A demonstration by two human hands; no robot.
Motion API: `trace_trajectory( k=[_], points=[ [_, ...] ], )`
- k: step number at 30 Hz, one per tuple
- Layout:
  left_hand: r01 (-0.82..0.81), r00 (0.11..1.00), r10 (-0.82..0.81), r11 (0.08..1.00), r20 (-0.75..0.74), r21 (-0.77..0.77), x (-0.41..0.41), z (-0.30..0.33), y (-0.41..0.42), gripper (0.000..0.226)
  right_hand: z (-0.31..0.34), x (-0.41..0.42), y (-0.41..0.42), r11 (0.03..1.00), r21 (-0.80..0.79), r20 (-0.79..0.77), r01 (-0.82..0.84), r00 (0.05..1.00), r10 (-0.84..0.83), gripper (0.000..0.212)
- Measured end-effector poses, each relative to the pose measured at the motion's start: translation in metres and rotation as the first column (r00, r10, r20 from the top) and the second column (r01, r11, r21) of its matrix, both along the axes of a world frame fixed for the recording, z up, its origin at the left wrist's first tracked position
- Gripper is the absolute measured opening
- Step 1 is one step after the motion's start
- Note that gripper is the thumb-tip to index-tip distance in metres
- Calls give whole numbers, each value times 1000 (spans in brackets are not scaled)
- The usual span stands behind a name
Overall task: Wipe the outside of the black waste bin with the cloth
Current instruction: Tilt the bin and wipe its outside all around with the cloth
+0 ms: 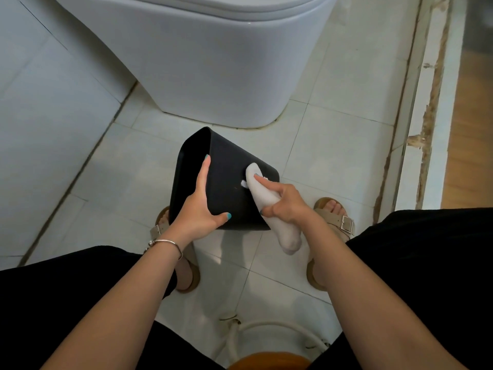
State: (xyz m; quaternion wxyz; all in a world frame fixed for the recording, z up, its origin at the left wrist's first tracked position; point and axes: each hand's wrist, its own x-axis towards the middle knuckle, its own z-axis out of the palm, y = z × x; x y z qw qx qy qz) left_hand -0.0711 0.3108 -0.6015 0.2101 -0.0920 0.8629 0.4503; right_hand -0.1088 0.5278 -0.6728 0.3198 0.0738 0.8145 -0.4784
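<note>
Bin (226, 193) is off upright, tipped over on the tiled floor (333, 161) in front of the toilet (213, 62), open mouth facing left and away, one flat side wall turned up toward me. I can't tell whether its lower edge rests on the floor or my hands carry it. My left hand (198, 206) steadies it at the rim: fingers lie straight along the mouth edge, thumb hooked over the near corner, so I read that as a light clamp, not a full wrap. My right hand (282, 204) grips the cloth (266, 198), a pale sock-like tube, forefinger stretched along it and pressing its tip onto the upturned wall, the loose tail hanging below my fist. Small white smear (243, 183) just beside the cloth tip. Handling guess: thin plastic, light, stiff but with some flex in the walls, smooth and probably slick if wet, so it will skate or rotate under wiping pressure unless braced. Rim and corners look like the stiffest places to hold; I'd keep the left hand there and re-grip as I turn each side up. Cloth is soft and limp, so fingertip pressure does the work.
</note>
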Motion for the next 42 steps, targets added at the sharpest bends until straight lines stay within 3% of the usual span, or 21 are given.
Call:
trace_trajectory(
  k=[4,10,16,20,26,32,37,42],
  points=[
    [23,1000,-23,1000,-3,-1,-2,2,2,126,-2,1,3,991,51,59,125,990,-128,86],
    [11,1000,-11,1000,1,7,-2,1,2,125,12,-4,1,992,-123,56,-3,998,10,84],
    [53,999,-53,998,-8,-21,-4,5,7,126,9,1,12,986,-122,72,111,992,-102,81],
    [44,999,-44,999,-5,-16,-6,3,3,127,10,3,7,983,-183,57,21,998,-11,80],
    [68,998,-68,997,-13,-25,-6,5,5,126,2,5,12,985,-102,40,141,990,-138,81],
    [39,999,-39,999,-13,-6,-6,1,0,127,9,0,8,988,-155,48,-6,999,14,81],
    [26,1000,-26,1000,-14,15,-3,1,3,126,5,-1,-1,989,-15,60,144,988,-143,85],
    [-12,1000,12,1000,-9,12,-1,-3,1,125,12,-1,-9,992,-114,66,47,997,-39,84]
  ],
)
